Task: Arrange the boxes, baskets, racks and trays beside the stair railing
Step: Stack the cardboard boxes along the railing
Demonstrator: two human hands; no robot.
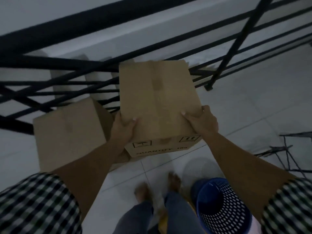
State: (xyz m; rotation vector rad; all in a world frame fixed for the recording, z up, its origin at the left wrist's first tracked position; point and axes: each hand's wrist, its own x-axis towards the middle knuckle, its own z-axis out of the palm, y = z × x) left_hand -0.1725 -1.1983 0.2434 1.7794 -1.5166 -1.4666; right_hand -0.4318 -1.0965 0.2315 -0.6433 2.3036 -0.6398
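**Left hand [124, 127] and right hand [201, 121] setting a box [158, 102] by the railing [67, 81]**

Head view: both hands grip its near corners, fingers curled over the top. It is just beside a second box [67, 132], close to the railing. Placement seems under way; next, settling it square on the floor [253, 107]. A basket [221, 208] waits by the feet.

home stair landing, black railing [104, 19], tiled floor [253, 102]
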